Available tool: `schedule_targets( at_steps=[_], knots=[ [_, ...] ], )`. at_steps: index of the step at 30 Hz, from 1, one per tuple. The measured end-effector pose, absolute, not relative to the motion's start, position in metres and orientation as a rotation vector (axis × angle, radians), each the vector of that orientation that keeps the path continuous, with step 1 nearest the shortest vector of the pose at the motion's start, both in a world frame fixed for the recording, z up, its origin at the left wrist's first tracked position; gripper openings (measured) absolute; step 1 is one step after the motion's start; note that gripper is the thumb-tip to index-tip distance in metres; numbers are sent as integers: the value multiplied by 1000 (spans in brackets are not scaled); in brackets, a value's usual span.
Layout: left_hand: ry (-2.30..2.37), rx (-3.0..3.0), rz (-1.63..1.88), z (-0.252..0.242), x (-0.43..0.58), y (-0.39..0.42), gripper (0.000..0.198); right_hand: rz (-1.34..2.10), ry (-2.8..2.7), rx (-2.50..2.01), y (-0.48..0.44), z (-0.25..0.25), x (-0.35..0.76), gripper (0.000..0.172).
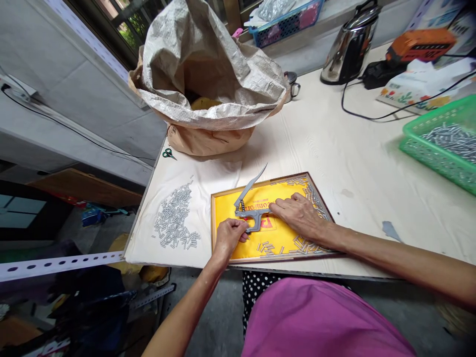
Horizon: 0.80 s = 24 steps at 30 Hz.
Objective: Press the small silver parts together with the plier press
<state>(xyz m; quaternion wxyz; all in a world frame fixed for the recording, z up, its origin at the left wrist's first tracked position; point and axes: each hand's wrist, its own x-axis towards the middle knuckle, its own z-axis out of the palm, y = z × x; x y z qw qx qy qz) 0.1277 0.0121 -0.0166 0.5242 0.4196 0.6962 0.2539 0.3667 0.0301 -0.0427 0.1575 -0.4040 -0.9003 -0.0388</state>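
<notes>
A grey metal hand tool [256, 219] with a coil spring and a raised curved lever is above the yellow board of a shallow framed tray [238, 252]. My right hand [303, 215] is closed around the tool's right end, its knuckles hiding that part. At the tool's lower left end, my left hand [229, 238] has thumb and fingers pinched together; whatever they hold is too small to make out. Small silver metal pins [308, 245] lie scattered along the tray's right side and front edge. A pile of similar short silver pieces [176, 218] lies left of the tray.
Behind the tray stands a large open woven sack [211, 136]. Green-handled scissors [168, 153] lie near the table's left edge. At right are a green basket [420, 136] of metal pins, a tissue box [405, 91], a steel kettle [347, 47] and a black cord [366, 118].
</notes>
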Motion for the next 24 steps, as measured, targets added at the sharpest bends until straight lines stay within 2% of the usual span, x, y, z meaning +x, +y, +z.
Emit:
schedule_targets(
  at_steps=[8, 16, 21, 24],
  knots=[
    [1647, 922, 602, -17, 130, 13, 28, -61, -2639, -1200, 38, -46, 367, 20],
    [1670, 926, 569, -17, 130, 14, 22, -69, -2635, -1226, 52, -36, 367, 21],
    [1666, 918, 580, -14, 132, 13, 22, -133, -2653, -1038, 86, -28, 372, 84],
    [1665, 912, 606, -13, 133, 12, 23, -77, -2713, -974, 105, -28, 370, 93]
  ],
)
